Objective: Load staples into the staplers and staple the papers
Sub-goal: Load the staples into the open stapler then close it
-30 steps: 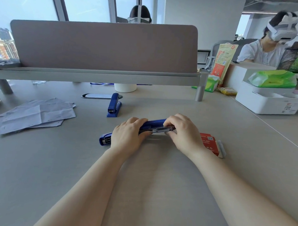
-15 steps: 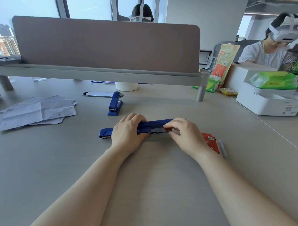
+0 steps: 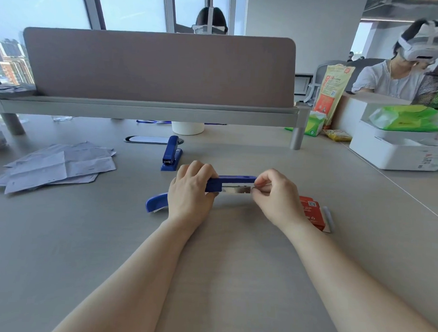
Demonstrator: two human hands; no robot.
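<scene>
Stapler (image 3: 234,183) is held low over the middle of the desk (image 3: 86,235), opened up, its length running from 9 to 3 o'clock. The blue top is lifted and the shiny metal magazine is exposed just under it. The blue base end is seen poking out at 9 o'clock past the left wrist and looks to be resting on the desk, though that's hard to be sure of.

The left hand (image 3: 190,197) is wrapped over the blue body, fingers curled round it in a firm grip. The right hand (image 3: 276,195) is placed at the 3 o'clock end, where the tip of the magazine is pinched between thumb and forefinger, the other fingers curled in. Whether any staples are caught in that pinch can't be told, way too small.

A red staple box (image 3: 312,215) is laid flat at 4 o'clock from the stapler, partly hidden by the right wrist, with a pale grey strip (image 3: 328,217) against its 3 o'clock side. A second blue stapler (image 3: 171,153) is parked closed at 11 o'clock, near but not touching. A loose pile of papers (image 3: 59,165) is spread out around 9 to 10 o'clock, well apart from both staplers. At 12 o'clock a white cup (image 3: 187,128) is tucked under the shelf of the divider panel (image 3: 159,67).
</scene>
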